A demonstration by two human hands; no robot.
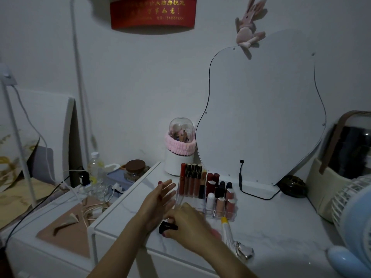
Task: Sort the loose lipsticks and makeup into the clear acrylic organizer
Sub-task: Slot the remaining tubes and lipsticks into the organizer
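The clear acrylic organizer (202, 210) stands on the white tabletop with several red and dark lipsticks upright in its slots. My right hand (188, 223) sits just in front of it and grips a small black lipstick (168, 227) lying level. My left hand (160, 199) hovers at the organizer's left side with its fingers straight and spread, holding nothing. A cream tube with a yellow cap (226, 230) and a shiny silver item (244, 250) lie loose on the table to the right of my right hand.
A curvy mirror (261, 117) leans on the wall behind the organizer, its black cable trailing on the table. A domed brush holder with a pink band (179, 146) stands at the back. A blue fan (353, 217) and a cream case fill the right. A cluttered lower surface lies left.
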